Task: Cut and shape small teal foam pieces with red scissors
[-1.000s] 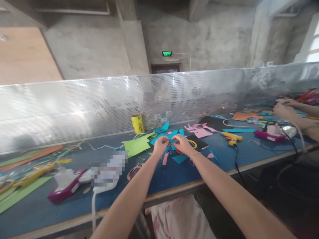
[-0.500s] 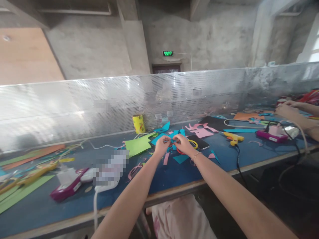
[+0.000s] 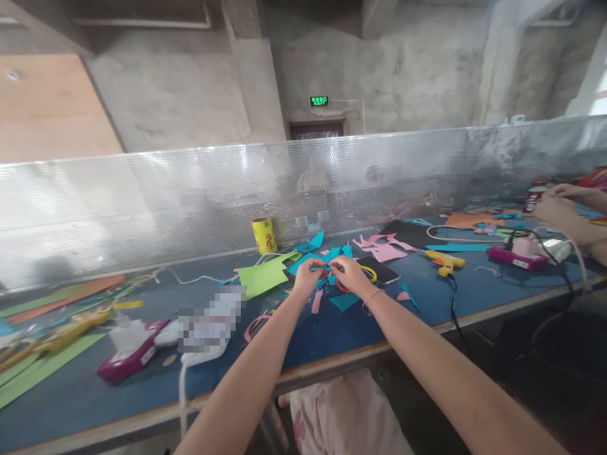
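Note:
Over the middle of the blue table, my left hand and my right hand meet, both pinched on a small blue paper piece. Blue paper scraps and a pink strip lie under and around them. A pair of scissors with yellow and red handles lies just right of my right hand, beside a black phone. A green sheet lies to the left of my left hand.
A perforated metal screen runs along the table's far side, with a yellow can at its foot. A yellow glue gun and pink cut-outs lie right. Another person's hands work at far right. A magenta power strip sits left.
My hands have stayed together on the blue piece, with the fingers shifting slightly. The other person's hands at far right have moved a little to the right.

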Demonstrator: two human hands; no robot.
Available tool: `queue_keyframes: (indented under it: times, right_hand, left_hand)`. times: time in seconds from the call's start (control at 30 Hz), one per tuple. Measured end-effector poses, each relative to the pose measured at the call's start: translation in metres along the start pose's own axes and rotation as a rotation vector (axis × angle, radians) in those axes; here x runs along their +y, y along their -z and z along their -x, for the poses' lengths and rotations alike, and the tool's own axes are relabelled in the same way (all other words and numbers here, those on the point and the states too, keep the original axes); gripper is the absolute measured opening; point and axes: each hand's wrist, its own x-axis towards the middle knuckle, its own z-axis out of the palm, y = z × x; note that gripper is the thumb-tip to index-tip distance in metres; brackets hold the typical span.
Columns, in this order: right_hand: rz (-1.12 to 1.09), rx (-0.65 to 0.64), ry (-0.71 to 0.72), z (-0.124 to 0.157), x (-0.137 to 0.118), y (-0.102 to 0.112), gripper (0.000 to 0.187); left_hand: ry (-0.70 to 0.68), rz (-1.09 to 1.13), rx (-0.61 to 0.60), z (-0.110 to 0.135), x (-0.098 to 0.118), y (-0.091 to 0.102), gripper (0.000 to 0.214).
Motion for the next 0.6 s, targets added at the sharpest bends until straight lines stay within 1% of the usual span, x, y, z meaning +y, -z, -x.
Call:
queue_keyframes:
  times: [0.13, 0.33, 0.5, 0.6]
  right_hand:
    - [0.002, -0.006, 0.021, -0.0002, -0.0020, 0.0001, 0.011]
    - [-0.052, -0.048, -0.012, 0.0008, -0.0029, -0.0018, 0.014]
    - [-0.054, -0.037, 0.000, 0.0000, -0.0010, -0.0029, 0.009]
    - [-0.049, -0.032, 0.020, -0.0007, -0.0003, -0.0022, 0.006]
  left_hand:
    - [-0.018, -0.001, 0.011, -0.0023, -0.0024, 0.0004, 0.012]
    - [-0.008, -0.034, 0.019, -0.0049, -0.0044, 0.0024, 0.019]
    - [0.017, 0.120, -0.020, -0.0017, -0.0008, -0.0012, 0.012]
    - [0.018, 0.148, -0.063, 0.0006, 0.0004, -0.0027, 0.019]
